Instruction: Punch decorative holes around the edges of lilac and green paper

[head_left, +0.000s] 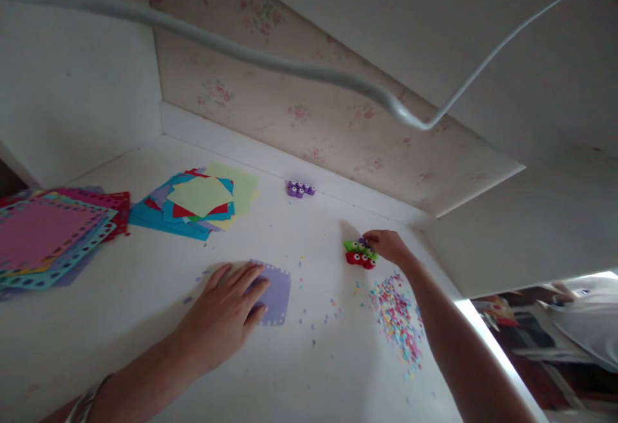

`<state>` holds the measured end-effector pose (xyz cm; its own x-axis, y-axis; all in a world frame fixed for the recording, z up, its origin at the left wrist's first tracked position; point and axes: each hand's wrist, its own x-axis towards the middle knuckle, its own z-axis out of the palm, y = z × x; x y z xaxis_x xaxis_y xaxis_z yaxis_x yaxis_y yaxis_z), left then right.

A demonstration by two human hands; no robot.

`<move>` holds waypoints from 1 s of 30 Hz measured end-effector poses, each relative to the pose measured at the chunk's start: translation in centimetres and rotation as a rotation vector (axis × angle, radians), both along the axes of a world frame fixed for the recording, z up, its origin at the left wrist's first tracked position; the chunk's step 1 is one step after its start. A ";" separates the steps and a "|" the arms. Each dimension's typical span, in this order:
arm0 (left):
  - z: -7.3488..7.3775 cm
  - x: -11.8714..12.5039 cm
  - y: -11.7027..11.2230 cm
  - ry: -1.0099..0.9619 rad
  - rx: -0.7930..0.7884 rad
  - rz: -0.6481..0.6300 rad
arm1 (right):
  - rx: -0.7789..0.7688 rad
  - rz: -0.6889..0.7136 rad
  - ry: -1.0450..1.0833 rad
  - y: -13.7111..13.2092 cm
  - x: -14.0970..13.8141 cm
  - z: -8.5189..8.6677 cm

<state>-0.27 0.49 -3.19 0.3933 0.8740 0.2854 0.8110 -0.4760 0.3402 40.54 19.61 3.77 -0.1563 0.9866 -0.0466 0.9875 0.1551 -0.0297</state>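
Observation:
My left hand (235, 300) lies with fingers spread on a lavender sheet of paper (277, 294), whose edges have rows of small punched holes. My right hand (386, 244) is closed in a pinch at a small purple piece (363, 241), partly covered by the fingertips. Right beside it stands a cluster of small green pieces (355, 246) and red pieces (360, 258), each with an eye-like white and dark dot. Farther back, near the wall, several similar purple pieces (300, 188) stand together.
A heap of multicoloured paper dots (398, 320) lies below my right wrist, with loose dots scattered around. At left are a stack of punched coloured sheets (43, 230) and a pile of plain coloured papers (200, 197). A white cable (290, 65) crosses above; a side panel (521, 236) bounds the right.

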 end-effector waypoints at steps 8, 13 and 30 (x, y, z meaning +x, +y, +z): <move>0.5 0.2 -0.2 -0.010 -0.010 0.002 | 0.090 0.032 0.003 2.3 -5.2 0.5; 0.5 0.1 -0.2 -0.025 -0.029 0.019 | 0.098 0.189 0.092 4.8 -13.7 -1.4; 0.9 -0.3 0.5 -0.094 -0.097 0.152 | 0.077 0.153 0.354 5.0 -19.4 -2.8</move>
